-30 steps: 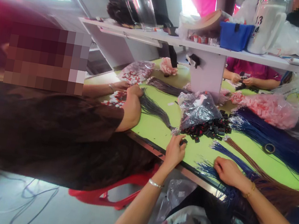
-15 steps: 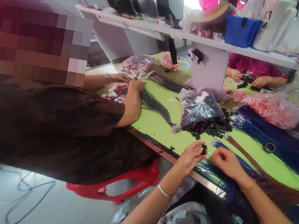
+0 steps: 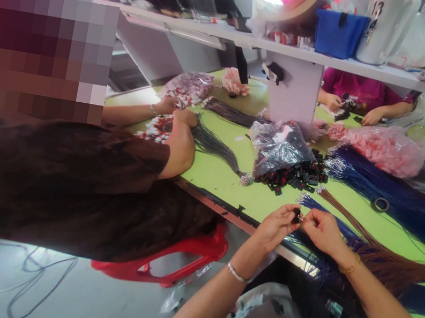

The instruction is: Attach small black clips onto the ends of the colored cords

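Between the fingertips of my left hand [image 3: 275, 227] is a small black connector housing [image 3: 297, 215]. My right hand [image 3: 321, 230] is pinched close against it, at a thin wire end with a light metal tip [image 3: 300, 220]; most of that wire is hidden by the fingers. Beyond my hands lies a heap of black connector housings [image 3: 295, 177], spilling from a clear plastic bag [image 3: 285, 149]. Bundles of blue wires [image 3: 350, 235] and brown wires [image 3: 353, 215] stretch under and beside my right forearm.
A co-worker in dark clothing sits left on a red stool [image 3: 195, 259], hands over red and white pieces [image 3: 156, 128]. Another person in magenta works across the table. A bag of pink pieces [image 3: 389, 150], a tape roll [image 3: 380, 204] and a shelf [image 3: 217, 30] with a blue bin [image 3: 339, 33] stand around.
My two hands have come closer together, the black connector housing now nearly touching my right fingertips. The view has shifted slightly; the left co-worker's hands remain over the pieces.
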A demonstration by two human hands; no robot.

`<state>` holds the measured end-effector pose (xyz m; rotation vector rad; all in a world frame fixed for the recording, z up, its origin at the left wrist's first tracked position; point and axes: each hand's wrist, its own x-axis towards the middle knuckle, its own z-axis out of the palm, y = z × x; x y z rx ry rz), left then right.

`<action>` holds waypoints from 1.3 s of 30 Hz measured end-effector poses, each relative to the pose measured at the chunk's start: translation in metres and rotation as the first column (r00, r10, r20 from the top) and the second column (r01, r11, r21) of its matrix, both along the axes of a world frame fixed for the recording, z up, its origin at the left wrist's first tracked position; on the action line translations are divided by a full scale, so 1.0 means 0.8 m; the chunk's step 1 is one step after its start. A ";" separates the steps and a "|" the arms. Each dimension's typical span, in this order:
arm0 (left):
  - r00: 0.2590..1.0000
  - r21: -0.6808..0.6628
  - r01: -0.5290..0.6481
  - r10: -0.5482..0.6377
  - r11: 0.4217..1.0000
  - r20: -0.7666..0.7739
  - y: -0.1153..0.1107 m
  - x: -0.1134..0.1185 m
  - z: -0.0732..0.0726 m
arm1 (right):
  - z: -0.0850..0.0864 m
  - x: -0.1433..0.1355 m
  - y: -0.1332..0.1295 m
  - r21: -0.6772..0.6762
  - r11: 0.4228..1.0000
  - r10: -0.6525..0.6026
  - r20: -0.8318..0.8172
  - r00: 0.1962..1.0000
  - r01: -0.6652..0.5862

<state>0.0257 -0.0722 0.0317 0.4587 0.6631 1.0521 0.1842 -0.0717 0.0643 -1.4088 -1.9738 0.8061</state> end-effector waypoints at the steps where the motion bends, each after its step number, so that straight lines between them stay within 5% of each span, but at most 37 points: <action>1: 1.000 0.001 0.002 -0.002 1.000 -0.003 0.000 0.000 0.000 | 0.000 0.000 0.000 0.000 1.000 -0.007 0.013 1.000 0.007; 11: 0.974 0.042 -0.103 0.109 0.994 -0.198 -0.008 0.008 -0.001 | -0.006 -0.004 0.001 0.048 0.997 0.050 0.060 0.997 -0.053; 17: 0.965 0.029 -0.172 0.175 0.985 -0.197 -0.009 0.018 -0.002 | -0.005 -0.003 -0.001 0.181 0.977 0.069 0.243 0.967 -0.116; 28: 0.937 0.078 -0.201 0.215 0.977 -0.275 -0.013 0.021 -0.002 | -0.012 -0.003 -0.007 0.124 0.986 0.080 0.245 0.966 -0.113; 31: 0.943 0.053 -0.186 0.194 0.981 -0.270 -0.012 0.014 -0.005 | -0.007 0.014 0.009 0.092 0.987 0.112 0.216 0.970 -0.135; 34: 0.949 0.031 -0.175 0.177 0.984 -0.261 -0.007 0.005 -0.007 | -0.005 0.042 0.040 0.091 0.996 -0.043 0.266 0.963 0.020; 39: 0.952 0.019 -0.156 0.155 0.988 -0.263 -0.003 0.000 -0.009 | -0.028 0.074 0.077 -0.044 0.992 -0.087 0.430 0.899 0.117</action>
